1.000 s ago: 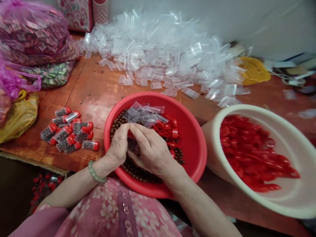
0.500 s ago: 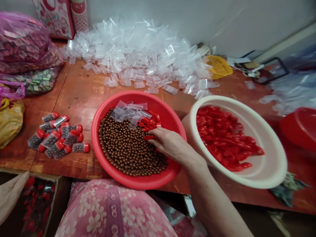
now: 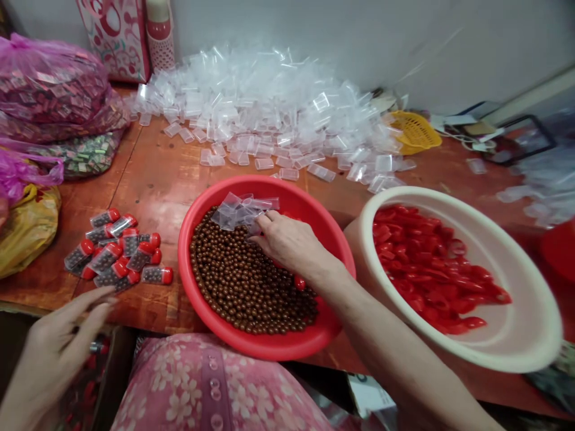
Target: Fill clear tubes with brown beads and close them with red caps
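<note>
My right hand (image 3: 291, 242) reaches into the red basin (image 3: 345, 257), fingers curled and closed at the edge of the clear plastic tubes (image 3: 231, 212); one clear tube shows at its fingertips. Brown round beads (image 3: 251, 293) fill most of the basin under it. Some red caps (image 3: 299, 282) lie there too, partly hidden by the hand. My left hand (image 3: 63, 347) is open, fingers stretched out just in front of a small pile of filled clear tubes (image 3: 105, 258) with red caps. Beneath that hand, a box (image 3: 110, 371) of similar red-capped tubes is partly covered.
A cream basin (image 3: 534, 323) of red caps stands at right. Along the wall lies a big heap of clear tubes (image 3: 269, 114), with a yellow basket (image 3: 413, 131) beside it. Pink bags (image 3: 49, 90) and a yellow bag (image 3: 31, 233) sit at left.
My left hand has risen from the box toward the filled tubes. My right hand has shifted from the red caps to the clear tubes. The view has shifted slightly left.
</note>
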`<control>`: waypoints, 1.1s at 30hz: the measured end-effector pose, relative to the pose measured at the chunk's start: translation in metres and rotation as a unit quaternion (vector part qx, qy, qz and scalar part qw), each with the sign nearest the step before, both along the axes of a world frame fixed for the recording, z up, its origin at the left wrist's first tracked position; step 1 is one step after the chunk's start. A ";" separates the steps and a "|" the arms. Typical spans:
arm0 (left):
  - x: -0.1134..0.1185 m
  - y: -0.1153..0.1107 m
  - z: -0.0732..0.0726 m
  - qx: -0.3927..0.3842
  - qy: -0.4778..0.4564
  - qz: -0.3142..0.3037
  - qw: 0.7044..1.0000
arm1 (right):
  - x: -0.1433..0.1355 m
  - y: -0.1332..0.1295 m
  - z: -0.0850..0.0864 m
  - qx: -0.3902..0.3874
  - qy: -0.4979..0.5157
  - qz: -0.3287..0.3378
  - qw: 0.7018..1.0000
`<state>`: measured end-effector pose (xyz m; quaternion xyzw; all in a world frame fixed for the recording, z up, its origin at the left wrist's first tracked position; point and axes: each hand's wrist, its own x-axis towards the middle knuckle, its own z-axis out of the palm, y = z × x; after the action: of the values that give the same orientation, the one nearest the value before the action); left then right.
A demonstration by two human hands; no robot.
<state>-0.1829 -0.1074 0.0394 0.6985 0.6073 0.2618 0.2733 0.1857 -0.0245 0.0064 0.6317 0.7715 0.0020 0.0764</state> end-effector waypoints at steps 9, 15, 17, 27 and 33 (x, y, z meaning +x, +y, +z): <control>0.127 0.053 -0.031 0.137 -0.123 -0.201 0.962 | 0.014 0.007 -0.010 -0.031 0.124 0.031 0.991; 0.149 0.066 -0.061 0.237 -0.055 -0.217 0.945 | 0.007 0.012 -0.020 -0.122 0.295 -0.047 0.946; 0.150 0.068 -0.066 0.252 -0.036 -0.222 0.941 | 0.000 0.012 -0.025 -0.167 0.323 -0.071 0.929; 0.151 0.069 -0.065 0.237 -0.018 -0.245 0.940 | -0.022 -0.006 -0.040 -0.415 0.441 -0.165 0.779; 0.146 0.067 -0.048 0.182 0.000 -0.303 0.935 | -0.029 -0.010 -0.053 -0.466 0.536 -0.244 0.660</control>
<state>-0.0367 -0.0400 -0.0087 0.8874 0.3086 0.2721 0.2081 0.1562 -0.0347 -0.0469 0.5711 0.3971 -0.7152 -0.0682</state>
